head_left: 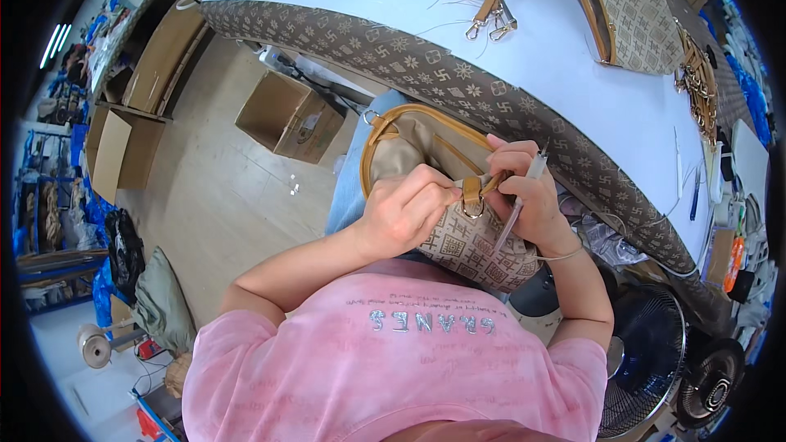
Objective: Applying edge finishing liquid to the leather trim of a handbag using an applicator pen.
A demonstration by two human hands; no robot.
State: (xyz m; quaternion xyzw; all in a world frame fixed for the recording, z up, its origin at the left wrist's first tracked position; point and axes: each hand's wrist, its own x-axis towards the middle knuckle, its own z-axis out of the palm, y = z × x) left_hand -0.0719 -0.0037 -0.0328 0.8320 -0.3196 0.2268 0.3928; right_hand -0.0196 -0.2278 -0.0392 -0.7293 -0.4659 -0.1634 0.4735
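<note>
Here, mid-frame, the left hand pinched the bag while the right hand gripped a thin tube. The bag seemed soft and light, best held by its brown edge.

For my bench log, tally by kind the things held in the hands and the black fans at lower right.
Patterned bag, held: 1
White pen-like tool, held: 1
Black fans: 2
Total: 4

Left grip pinched, right grip curled — near each other, elbows bent (both).
</note>
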